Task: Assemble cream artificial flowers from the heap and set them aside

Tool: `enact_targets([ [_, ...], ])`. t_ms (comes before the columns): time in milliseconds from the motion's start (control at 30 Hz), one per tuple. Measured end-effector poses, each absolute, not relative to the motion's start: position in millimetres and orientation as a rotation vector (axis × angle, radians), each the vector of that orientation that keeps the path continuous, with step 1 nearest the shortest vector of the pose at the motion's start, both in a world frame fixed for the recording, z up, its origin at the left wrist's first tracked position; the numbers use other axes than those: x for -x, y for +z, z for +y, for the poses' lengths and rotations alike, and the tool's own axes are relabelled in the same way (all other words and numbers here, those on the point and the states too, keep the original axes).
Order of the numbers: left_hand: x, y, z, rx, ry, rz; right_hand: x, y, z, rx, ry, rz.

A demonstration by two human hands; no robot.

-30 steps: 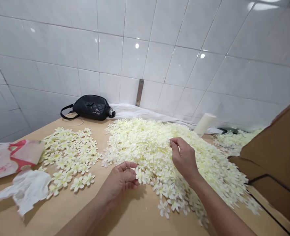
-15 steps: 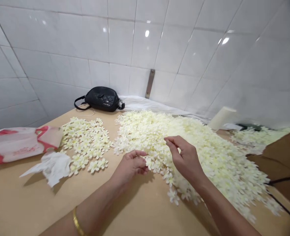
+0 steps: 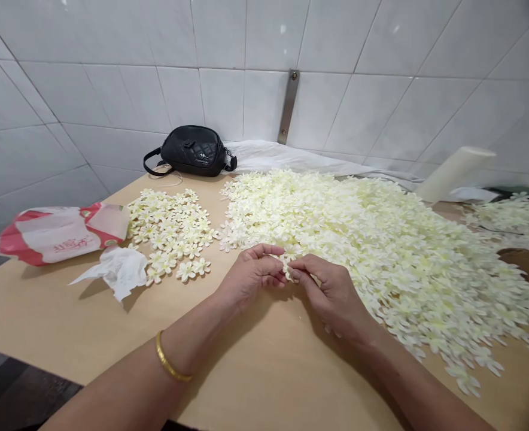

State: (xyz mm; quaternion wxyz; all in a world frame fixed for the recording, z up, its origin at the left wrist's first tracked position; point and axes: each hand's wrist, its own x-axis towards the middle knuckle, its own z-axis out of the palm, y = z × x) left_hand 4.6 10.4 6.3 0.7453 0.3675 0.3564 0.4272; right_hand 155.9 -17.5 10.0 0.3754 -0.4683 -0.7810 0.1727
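Between the fingertips of both hands is a small pale artificial flower (image 3: pixel 286 267), partly hidden by the fingers. My left hand (image 3: pixel 253 270) is closed on its left side, fingers curled and a gold bangle on the wrist. From the other side, the thumb and forefinger of my right hand (image 3: pixel 327 290) pinch at the flower's right edge. Just behind the hands, a big heap of cream-yellow artificial flowers (image 3: pixel 358 215) spreads far to the right. A smaller pile of similar flowers (image 3: pixel 170 224) lies left of my left hand, with more yellow at their centres.
A red and white tissue pack (image 3: pixel 67 233) and a crumpled white tissue (image 3: pixel 123 269) lie on the wooden table (image 3: pixel 242 371) at left. Against the tiled wall rest a black bag (image 3: pixel 192 149) and white sheeting (image 3: pixel 264 152). A cream roll (image 3: pixel 455 172) leans behind the heap.
My right hand has come down from above the heap to meet my left hand at the flower. The camera view has shifted, so the table shows higher in the picture.
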Motion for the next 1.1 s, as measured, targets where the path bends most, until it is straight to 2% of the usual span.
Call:
enact_targets([
  [467,-4.9,6.9,9.3,-0.798,0.925,0.81,-151.3,1.4,-18.8,1.199,0.314,-2.026],
  [867,-4.1,4.8,12.8,-0.769,0.953,0.782,-153.3,4.6,-19.6,1.136,0.425,-1.982],
  [1100,-4.9,10.3,9.4,-0.702,0.987,0.727,-153.0,2.1,-19.4,1.146,0.338,-1.908],
])
